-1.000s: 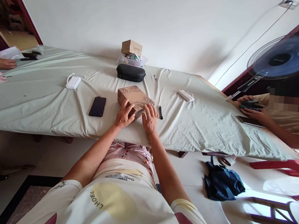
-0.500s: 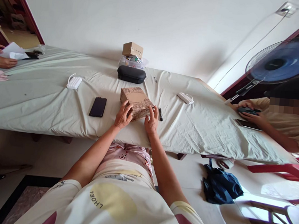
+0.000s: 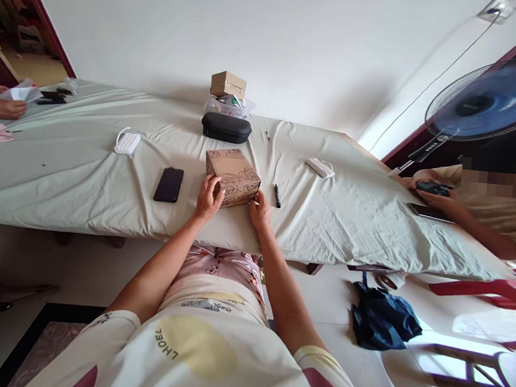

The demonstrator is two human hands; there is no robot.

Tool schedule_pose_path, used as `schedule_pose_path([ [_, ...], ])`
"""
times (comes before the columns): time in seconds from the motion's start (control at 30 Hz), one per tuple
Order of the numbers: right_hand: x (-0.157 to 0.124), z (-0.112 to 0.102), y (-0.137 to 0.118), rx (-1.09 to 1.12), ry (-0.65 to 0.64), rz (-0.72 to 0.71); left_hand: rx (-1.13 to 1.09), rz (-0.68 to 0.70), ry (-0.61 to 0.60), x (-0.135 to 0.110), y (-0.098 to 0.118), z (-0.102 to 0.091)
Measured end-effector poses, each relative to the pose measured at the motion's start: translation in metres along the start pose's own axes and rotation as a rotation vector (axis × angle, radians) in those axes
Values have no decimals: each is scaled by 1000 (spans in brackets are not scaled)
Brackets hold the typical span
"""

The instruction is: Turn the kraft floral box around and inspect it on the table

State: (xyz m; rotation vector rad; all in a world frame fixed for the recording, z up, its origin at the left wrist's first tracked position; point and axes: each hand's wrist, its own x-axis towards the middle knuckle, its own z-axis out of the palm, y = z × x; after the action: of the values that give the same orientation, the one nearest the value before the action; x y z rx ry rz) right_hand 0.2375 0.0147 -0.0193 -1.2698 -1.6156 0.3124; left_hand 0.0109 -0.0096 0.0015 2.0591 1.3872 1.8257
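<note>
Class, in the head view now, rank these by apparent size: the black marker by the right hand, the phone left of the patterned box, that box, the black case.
1. Patterned box
2. Black case
3. Phone
4. Black marker
The case lies farther away, so true size is unsure.

A cloth-covered table [image 3: 77,193] carries a patterned cardboard box [image 3: 233,168] against the fingers [image 3: 211,181], a phone [image 3: 169,184] to their left, a marker [image 3: 277,196] just right, a black case [image 3: 226,128] beyond, and white blocks [image 3: 127,143] farther out either side.
</note>
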Motion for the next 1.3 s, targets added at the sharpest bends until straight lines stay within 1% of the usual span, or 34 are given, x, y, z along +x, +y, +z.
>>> schedule_pose_path([
  [0.1,1,0,-2,29,17,-11,12,-18,27,1,-3,0],
  [0.2,2,-2,-5,68,92,9,4,-51,10,1,-7,0],
  [0.33,2,-6,-9,125,189,41,-94,-145,-9,0,-11,0],
  [0.43,0,-8,-12,143,221,-46,-171,-214,20,-1,-15,0],
  [0.57,-1,-9,-14,145,264,-204,-302,-240,49,-1,-18,4],
  [0.7,0,-6,-10,153,266,-241,-335,-292,-2,-3,-19,8],
  [0.77,0,-5,-6,155,262,-240,-263,-296,-37,-4,-19,8],
  [0.9,0,-1,-2,172,259,-262,0,-215,-47,-1,-16,5],
  [1.0,0,0,-1,205,220,-280,170,-181,-66,1,-11,2],
  [1.17,-3,1,-6,210,149,-273,396,-236,-174,4,3,-5],
  [1.3,-5,2,-13,256,10,-206,528,-271,-304,5,11,-8],
])
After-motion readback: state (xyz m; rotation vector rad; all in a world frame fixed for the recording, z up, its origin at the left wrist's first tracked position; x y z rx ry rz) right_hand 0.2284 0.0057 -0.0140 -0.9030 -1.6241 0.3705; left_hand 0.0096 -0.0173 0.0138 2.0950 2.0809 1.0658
